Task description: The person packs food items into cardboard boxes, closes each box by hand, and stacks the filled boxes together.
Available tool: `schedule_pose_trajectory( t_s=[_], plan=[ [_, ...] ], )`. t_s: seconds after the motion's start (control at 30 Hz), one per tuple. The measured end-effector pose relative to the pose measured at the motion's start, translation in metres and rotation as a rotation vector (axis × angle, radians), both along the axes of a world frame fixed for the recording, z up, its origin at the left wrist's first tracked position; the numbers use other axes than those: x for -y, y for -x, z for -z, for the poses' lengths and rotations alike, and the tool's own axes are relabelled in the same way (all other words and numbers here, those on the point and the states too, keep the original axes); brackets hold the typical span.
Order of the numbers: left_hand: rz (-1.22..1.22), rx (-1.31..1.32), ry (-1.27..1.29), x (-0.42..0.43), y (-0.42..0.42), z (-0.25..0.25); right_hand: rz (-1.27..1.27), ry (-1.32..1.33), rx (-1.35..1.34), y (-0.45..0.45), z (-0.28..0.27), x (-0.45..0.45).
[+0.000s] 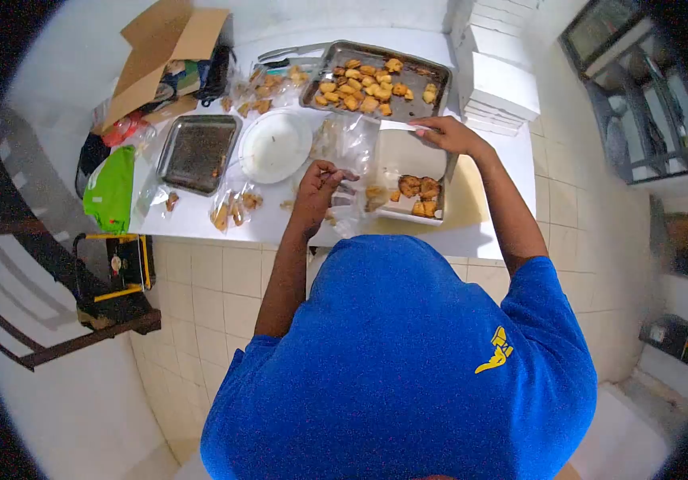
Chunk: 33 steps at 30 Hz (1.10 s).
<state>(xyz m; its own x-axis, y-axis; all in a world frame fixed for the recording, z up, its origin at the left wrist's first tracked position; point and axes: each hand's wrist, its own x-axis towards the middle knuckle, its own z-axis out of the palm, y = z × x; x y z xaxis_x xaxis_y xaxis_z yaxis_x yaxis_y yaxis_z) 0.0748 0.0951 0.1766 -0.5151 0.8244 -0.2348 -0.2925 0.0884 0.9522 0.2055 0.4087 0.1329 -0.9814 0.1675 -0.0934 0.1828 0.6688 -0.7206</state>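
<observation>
My left hand (321,192) is closed at the edge of a crumpled clear plastic bag (357,148), its fingertips partly behind the film. A browned pastry piece (376,197) shows inside the bag's lower part. To the right, a white cardboard box (409,216) stands with its lid raised. My right hand (449,136) grips the top edge of that lid, thumb and fingers on either side. Several browned pastry pieces (420,190) lie at the near end of the box. How firmly the left fingers pinch the bag is partly hidden.
Behind the box, a dark baking tray (312,94) bears many pastry pieces. A smaller tray (174,182), a white round plate (273,148) and bagged pastries (234,208) are at left. Stacked white boxes (500,84) stand at right; an open carton (148,72) and a green bag (112,192) sit far left.
</observation>
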Motion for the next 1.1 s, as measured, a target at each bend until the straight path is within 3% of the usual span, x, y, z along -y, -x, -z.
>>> schedule_pose_trajectory(
  t_s=[0.07,0.17,0.23,0.4,0.5,0.6,0.8,1.0,1.1],
  plan=[
    [-0.017,0.075,0.009,-0.019,-0.008,0.016,0.028,0.046,0.012,-0.007,-0.012,0.009],
    [0.087,-0.353,0.272,-0.036,-0.001,0.092,0.060,0.071,0.037,-0.012,-0.013,0.016],
    [-0.030,-0.550,0.304,-0.043,-0.007,0.120,0.065,0.042,0.018,-0.011,0.004,0.014],
    [-0.003,-0.998,0.282,-0.058,-0.022,0.102,0.061,0.005,-0.097,-0.020,0.002,0.024],
    [0.129,-1.122,0.164,-0.066,-0.035,0.104,0.065,-0.039,-0.087,-0.021,0.000,0.026],
    [0.233,-1.259,0.215,-0.070,-0.046,0.122,0.074,-0.046,-0.101,-0.022,0.001,0.031],
    [0.314,-1.293,0.066,-0.061,-0.045,0.145,0.097,-0.125,-0.136,-0.027,0.001,0.040],
    [0.189,-1.113,0.387,-0.068,-0.044,0.141,0.160,-0.072,-0.103,-0.028,-0.003,0.047],
    [0.208,-1.169,0.366,-0.069,-0.040,0.148,0.170,-0.110,-0.136,-0.033,0.005,0.046]
  ],
)
